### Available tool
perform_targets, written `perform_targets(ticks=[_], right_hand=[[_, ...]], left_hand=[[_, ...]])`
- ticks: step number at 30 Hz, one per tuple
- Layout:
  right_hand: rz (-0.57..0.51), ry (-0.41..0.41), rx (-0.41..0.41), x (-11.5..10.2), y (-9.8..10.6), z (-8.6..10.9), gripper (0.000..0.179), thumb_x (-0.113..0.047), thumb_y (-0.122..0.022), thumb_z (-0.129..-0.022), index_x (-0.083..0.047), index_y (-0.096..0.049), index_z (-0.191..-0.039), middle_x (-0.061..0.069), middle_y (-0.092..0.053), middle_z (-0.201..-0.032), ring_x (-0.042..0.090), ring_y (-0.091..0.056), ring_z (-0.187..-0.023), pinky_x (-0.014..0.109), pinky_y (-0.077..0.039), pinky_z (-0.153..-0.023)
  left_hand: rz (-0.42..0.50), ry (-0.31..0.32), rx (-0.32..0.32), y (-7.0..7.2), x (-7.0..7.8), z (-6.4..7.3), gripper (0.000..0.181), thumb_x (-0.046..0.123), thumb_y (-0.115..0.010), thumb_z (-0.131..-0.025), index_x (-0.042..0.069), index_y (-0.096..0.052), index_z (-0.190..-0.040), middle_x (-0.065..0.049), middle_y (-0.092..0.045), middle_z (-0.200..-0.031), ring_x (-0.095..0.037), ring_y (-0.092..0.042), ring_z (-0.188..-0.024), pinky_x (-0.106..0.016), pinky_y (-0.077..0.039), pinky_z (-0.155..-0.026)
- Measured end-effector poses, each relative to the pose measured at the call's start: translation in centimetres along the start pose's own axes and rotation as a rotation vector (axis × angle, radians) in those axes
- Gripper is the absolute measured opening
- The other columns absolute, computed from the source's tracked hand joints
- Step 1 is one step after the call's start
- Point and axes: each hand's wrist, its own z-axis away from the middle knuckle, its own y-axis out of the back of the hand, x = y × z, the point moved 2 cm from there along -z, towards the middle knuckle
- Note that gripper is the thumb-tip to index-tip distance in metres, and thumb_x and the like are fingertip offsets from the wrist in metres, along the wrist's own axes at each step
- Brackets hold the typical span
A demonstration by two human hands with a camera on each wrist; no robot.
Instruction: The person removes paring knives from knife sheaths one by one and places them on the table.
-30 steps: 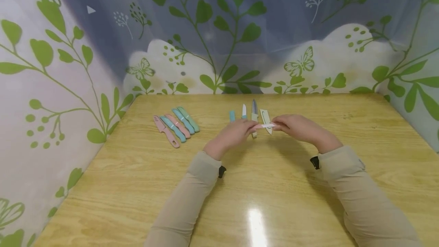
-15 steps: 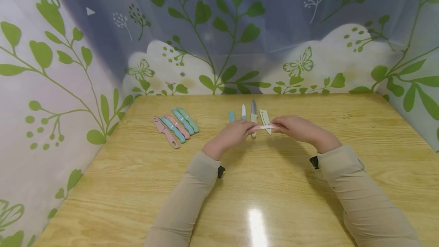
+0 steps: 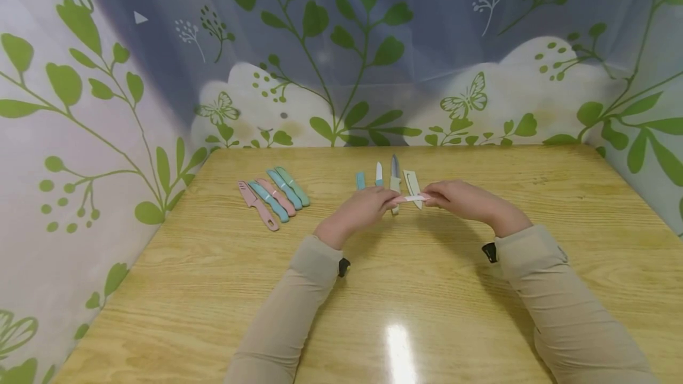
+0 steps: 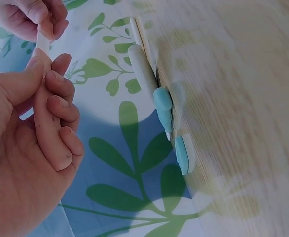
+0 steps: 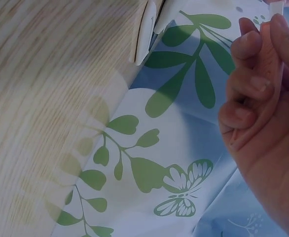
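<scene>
A small pink knife with a white blade [image 3: 415, 198] is held level above the table between both hands. My left hand [image 3: 356, 213] grips its pink handle [image 4: 48, 123], fingers curled round it. The right hand [image 3: 463, 200] holds the pink sheath [image 5: 263, 118], with part of the blade bare between the two hands. Behind them on the table lie a blue sheath [image 3: 360, 180], a blue-handled knife with a white blade [image 3: 379, 170], a cream-handled knife with a grey blade [image 3: 395, 166] and a cream sheath [image 3: 411, 182]. The hands partly cover these in the head view.
To the left on the wooden table [image 3: 213, 289], several sheathed knives lie side by side in pink, blue and green, the nearest a pink knife [image 3: 261, 211] with a slotted cover. A leaf-patterned curtain [image 3: 341, 105] stands along the table's back edge.
</scene>
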Motion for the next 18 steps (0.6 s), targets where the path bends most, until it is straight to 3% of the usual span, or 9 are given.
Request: perform_targets(ticks=[18], right_hand=[[0.009,0.009,0.002,0.27,-0.07,-0.02,0.028,-0.017,-0.05,-0.102,0.004,-0.061,-0.117,0.014,-0.067,-0.098,0.018,-0.055,-0.074,0.034,-0.044,-0.069]], left_hand=[[0.037,-0.001,-0.015,-0.14,0.13,0.01,0.041,0.034,-0.036,-0.105,0.013,-0.06,-0.13,-0.003,-0.065,-0.11,-0.017,-0.059,-0.1,-0.034,-0.047,-0.091]])
